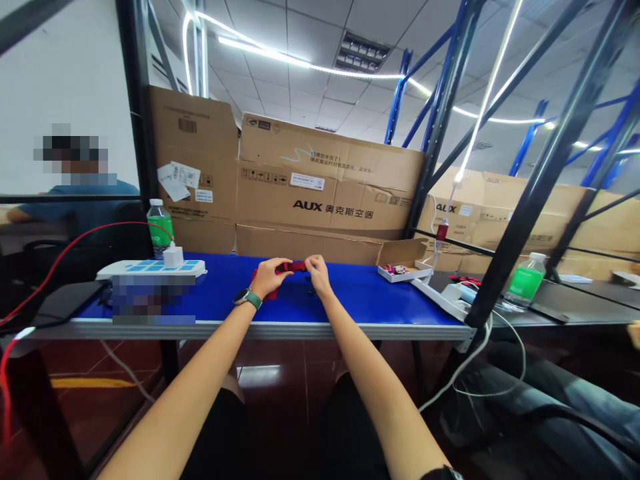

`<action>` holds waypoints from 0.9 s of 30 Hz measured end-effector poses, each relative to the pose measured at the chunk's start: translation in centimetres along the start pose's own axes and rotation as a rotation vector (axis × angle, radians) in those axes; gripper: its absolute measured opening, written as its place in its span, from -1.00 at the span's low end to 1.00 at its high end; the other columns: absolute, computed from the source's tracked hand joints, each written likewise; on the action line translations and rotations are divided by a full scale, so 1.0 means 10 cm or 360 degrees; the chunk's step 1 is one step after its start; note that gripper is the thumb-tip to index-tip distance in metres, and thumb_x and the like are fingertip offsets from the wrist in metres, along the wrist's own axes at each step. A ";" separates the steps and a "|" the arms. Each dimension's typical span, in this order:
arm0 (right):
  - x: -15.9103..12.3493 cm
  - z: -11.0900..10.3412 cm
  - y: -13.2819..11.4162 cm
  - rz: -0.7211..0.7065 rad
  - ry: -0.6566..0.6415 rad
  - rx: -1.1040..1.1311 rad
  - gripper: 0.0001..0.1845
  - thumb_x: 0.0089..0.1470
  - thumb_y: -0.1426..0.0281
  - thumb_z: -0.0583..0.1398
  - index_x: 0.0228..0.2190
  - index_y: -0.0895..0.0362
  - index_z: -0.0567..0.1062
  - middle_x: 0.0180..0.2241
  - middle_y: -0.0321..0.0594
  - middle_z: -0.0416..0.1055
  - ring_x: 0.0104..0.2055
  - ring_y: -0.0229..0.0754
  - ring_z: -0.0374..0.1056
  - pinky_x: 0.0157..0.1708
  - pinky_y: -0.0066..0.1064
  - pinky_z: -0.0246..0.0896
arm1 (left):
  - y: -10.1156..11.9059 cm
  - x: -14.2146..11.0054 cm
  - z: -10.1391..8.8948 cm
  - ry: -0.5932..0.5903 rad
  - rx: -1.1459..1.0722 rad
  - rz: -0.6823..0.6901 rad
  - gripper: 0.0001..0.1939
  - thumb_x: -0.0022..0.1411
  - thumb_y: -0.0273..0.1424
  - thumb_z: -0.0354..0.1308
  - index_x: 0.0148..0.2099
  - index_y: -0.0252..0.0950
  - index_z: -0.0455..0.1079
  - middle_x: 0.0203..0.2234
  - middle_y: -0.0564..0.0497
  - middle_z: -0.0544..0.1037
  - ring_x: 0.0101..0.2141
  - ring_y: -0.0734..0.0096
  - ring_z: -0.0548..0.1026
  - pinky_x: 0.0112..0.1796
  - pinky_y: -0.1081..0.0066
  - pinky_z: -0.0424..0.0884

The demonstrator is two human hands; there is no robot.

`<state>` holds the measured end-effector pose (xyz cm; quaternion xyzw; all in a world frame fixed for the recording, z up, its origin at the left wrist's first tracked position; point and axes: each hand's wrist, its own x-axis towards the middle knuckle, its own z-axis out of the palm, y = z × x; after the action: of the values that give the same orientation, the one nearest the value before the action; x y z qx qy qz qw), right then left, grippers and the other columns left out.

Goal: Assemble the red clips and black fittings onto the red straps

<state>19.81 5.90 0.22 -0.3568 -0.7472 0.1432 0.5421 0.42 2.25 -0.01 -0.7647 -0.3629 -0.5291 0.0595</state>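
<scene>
Above the blue tabletop (pixel 230 293), a red strap-like piece (pixel 299 266) with black parts stretches between my two hands. My left hand (pixel 269 277), with a watch (pixel 247 299) on its wrist, pinches the left end between thumb and fingers. More red material hangs below and behind that hand, partly covered by it. My right hand (pixel 318 272) is closed on the right end, its fingertips curled together. A small dark bit (pixel 311 291) shows just below my right hand; its kind is too small to make out.
Cardboard panels (pixel 320 180) stand along the back. At left are a power strip (pixel 195 268) with a white plug (pixel 173 257) and a green-labelled bottle (pixel 159 227). An open box (pixel 405 272) with small items sits back right, near cables and a rack post (pixel 520 213). People sit on both sides.
</scene>
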 end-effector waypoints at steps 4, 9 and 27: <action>0.07 -0.02 0.08 0.0212 0.0259 0.0248 -0.63 0.27 0.26 -0.07 -0.23 0.16 0.45 -0.20 -0.12 0.44 -0.13 -0.14 0.37 -0.16 -0.37 0.31 | 0.00 0.00 0.00 0.0047 0.0011 -0.0005 -0.68 0.17 -0.25 0.34 -0.05 -0.26 0.55 -0.17 -0.09 0.65 -0.18 0.19 0.60 -0.08 0.24 0.50; 0.01 -0.08 0.10 0.0490 0.0629 -0.0304 -0.39 0.02 0.52 0.02 0.15 0.29 0.28 0.01 0.19 0.34 0.07 0.10 0.29 -0.01 -0.14 0.25 | -0.06 -0.01 0.00 0.0085 0.0059 -0.0055 -0.68 0.19 -0.23 0.33 -0.04 -0.24 0.55 -0.19 -0.09 0.65 -0.20 0.20 0.59 -0.12 0.25 0.50; -0.16 0.06 -0.17 -0.0280 -0.0392 -0.1010 -0.70 0.31 0.37 0.13 0.06 0.03 0.39 -0.03 -0.11 0.47 0.04 -0.08 0.34 -0.03 -0.27 0.05 | -0.08 -0.04 0.11 -0.0053 -0.0290 -0.0321 -0.76 0.20 -0.27 0.24 -0.11 -0.24 0.47 -0.35 -0.02 0.66 -0.33 0.28 0.64 -0.26 0.33 0.58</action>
<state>18.83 3.73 -0.08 -0.4218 -0.8422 -0.1013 0.3202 0.68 3.15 -1.05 -0.7353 -0.3894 -0.5503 -0.0698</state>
